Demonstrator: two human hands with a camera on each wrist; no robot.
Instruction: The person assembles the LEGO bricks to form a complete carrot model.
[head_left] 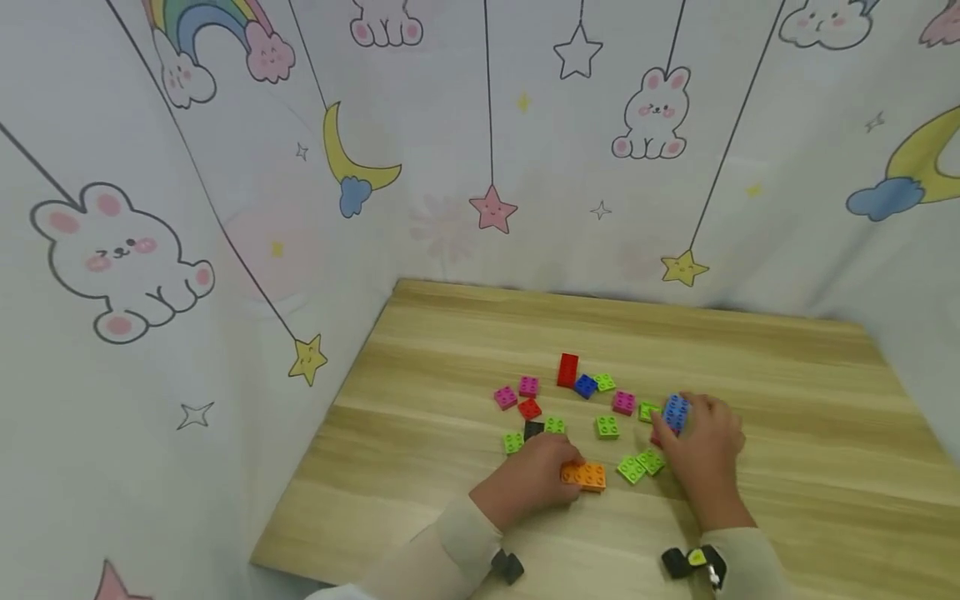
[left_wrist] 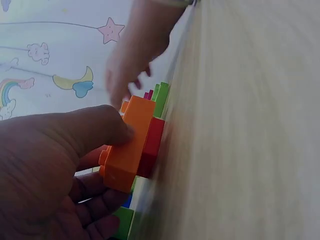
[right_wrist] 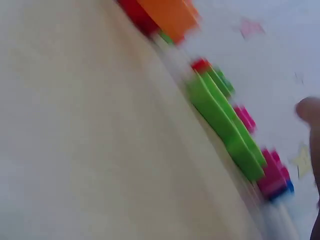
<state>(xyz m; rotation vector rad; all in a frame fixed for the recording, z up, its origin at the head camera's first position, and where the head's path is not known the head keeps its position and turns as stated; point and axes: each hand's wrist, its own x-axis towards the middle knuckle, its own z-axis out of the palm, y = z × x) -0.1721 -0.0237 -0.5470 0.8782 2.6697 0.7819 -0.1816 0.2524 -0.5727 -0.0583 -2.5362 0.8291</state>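
Note:
My left hand point(head_left: 536, 479) grips an orange brick point(head_left: 588, 476) by its end, thumb on one long side and fingers on the other. In the left wrist view a red brick point(left_wrist: 152, 147) sits directly under the orange one. My right hand point(head_left: 703, 437) is further right, its thumb and fingers around a blue eight-stud brick point(head_left: 676, 412). Beneath the blue brick a reddish brick point(head_left: 663, 434) shows, partly covered by the thumb. Two lime green bricks point(head_left: 632, 469) lie between the hands, and another green brick point(head_left: 648, 412) is just left of the right thumb.
Several loose bricks lie on the wooden table point(head_left: 405, 400): magenta point(head_left: 624, 403), lime green point(head_left: 607, 427), a long red one point(head_left: 567, 371), dark blue point(head_left: 586, 386) and black point(head_left: 533, 430). A patterned white curtain point(head_left: 450, 125) borders the table's back and left sides.

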